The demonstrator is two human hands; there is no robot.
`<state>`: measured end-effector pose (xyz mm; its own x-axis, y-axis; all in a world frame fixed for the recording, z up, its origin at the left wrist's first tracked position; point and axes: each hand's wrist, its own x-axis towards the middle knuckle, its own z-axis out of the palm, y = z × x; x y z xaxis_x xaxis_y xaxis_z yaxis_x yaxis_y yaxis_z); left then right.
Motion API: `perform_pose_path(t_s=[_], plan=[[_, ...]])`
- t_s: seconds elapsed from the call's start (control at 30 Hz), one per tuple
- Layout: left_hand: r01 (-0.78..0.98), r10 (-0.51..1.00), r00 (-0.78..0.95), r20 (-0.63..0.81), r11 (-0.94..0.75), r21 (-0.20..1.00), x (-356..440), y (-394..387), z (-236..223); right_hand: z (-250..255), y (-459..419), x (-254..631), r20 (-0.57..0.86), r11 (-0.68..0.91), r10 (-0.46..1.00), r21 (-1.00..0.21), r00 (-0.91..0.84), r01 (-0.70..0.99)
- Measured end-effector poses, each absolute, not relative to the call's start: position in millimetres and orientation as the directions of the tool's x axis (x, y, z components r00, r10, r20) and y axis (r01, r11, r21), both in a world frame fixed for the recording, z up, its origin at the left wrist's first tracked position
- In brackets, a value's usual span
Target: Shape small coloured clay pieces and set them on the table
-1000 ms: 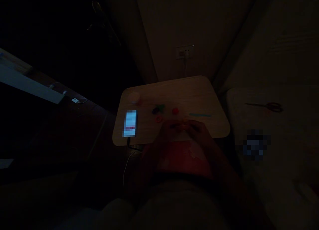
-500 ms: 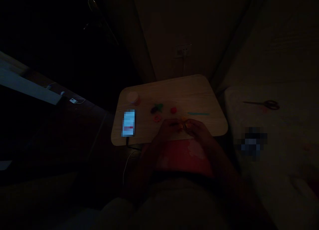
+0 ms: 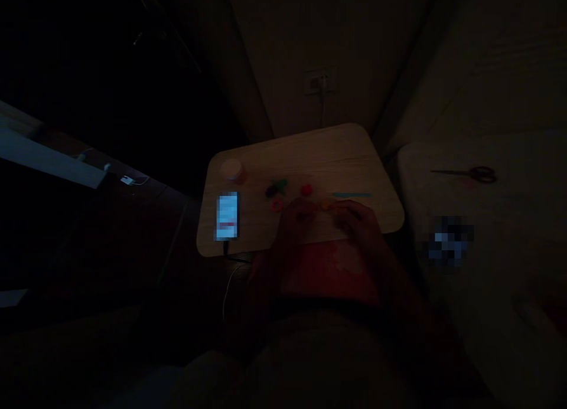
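In dim light, my left hand [image 3: 297, 215] and my right hand [image 3: 358, 217] face each other over the near edge of the small wooden table [image 3: 310, 146]. Between their fingertips is a small orange-yellow piece [image 3: 326, 207], perhaps modelling clay. The fingers of both hands are bent and closed on it, though darkness hides the exact grip. Just beyond my hands lie a red lump [image 3: 306, 189] and a flat turquoise stick [image 3: 352, 195]. Left of my left hand are a red ring-shaped piece [image 3: 277, 205], a green piece [image 3: 280, 186] and a dark lump [image 3: 270, 191].
A lit phone [image 3: 227, 216] with a cable lies on the table's left side, near a round lidded tub [image 3: 233, 170]. Scissors [image 3: 481, 173] rest on the pale surface to the right. A wall socket [image 3: 319, 81] with a plugged-in cord is behind the table.
My hands have drawn slightly apart, and the orange-yellow piece now sits lower between the fingertips. The whole view has shifted a little; the other things on the table stay put.
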<state>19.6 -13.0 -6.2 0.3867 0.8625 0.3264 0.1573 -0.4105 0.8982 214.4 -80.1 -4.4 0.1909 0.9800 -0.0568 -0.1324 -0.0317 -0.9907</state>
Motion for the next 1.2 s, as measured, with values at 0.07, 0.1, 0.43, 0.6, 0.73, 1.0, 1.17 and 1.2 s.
perform_pose_path(t_s=[0.07,0.1,0.43,0.6,0.73,1.0,1.17,1.2], plan=[[0.145,0.832,0.412,0.371,-0.462,0.875,19,-13,-7,-1,-80,216,-0.054,-0.031,0.981,-0.992,0.188,-0.123],[0.148,0.815,0.433,0.386,-0.486,0.861,19,-13,-7,1,-80,217,-0.046,-0.025,0.983,-0.993,0.179,-0.117],[0.28,0.771,0.498,0.398,-0.577,0.767,19,-20,-5,2,-82,215,-0.028,-0.005,0.988,-0.989,0.15,-0.151],[0.288,0.75,0.525,0.403,-0.602,0.745,18,-21,-4,0,-82,213,-0.063,-0.024,0.981,-0.978,0.185,-0.208],[0.336,0.752,0.499,0.431,-0.626,0.703,19,-25,-2,1,-83,211,-0.064,-0.02,0.981,-0.972,0.181,-0.235],[0.273,0.688,0.414,0.596,-0.718,0.64,18,-28,4,5,-82,206,-0.159,-0.107,0.982,-0.91,0.1,-0.4],[0.209,0.683,0.49,0.541,-0.695,0.688,22,-28,15,13,-90,202,-0.247,-0.161,0.958,-0.882,0.143,-0.444],[0.188,0.684,0.508,0.523,-0.681,0.708,24,-28,16,15,-91,201,-0.259,-0.167,0.953,-0.881,0.157,-0.443]])
